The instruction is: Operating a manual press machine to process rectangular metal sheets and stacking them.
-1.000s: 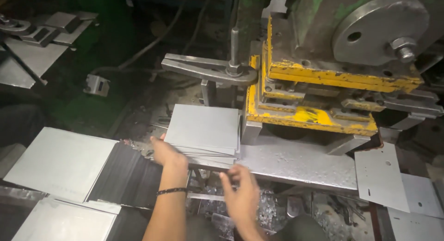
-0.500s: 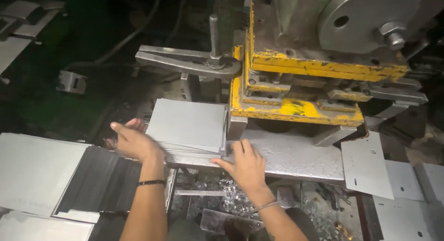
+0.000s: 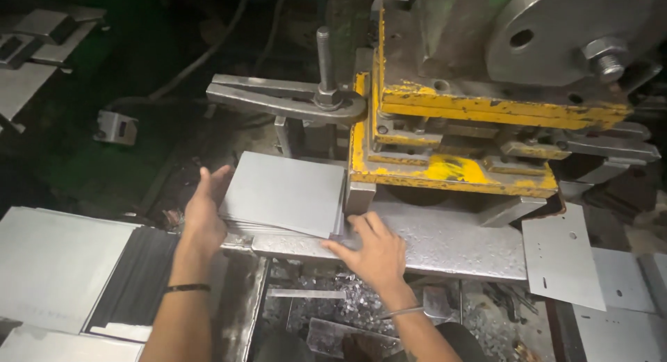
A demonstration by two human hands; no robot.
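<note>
A: How are the hands posed?
B: The left hand (image 3: 203,208) is open against the left edge of the sheet stack (image 3: 285,193); the right hand (image 3: 372,251) presses its front corner, fingers flat, grasping nothing.
A: Room around?
B: The yellow press (image 3: 445,143) blocks the right of the stack; the left is free.

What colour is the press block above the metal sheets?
Yellow, chipped and worn, on the press block; head view.

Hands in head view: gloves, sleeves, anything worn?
Both bare, no gloves, no sleeves in view. The left hand has a thin dark band round the wrist. The right hand has a thin, lighter, metallic-looking bangle at the wrist. No rings can be made out.
</note>
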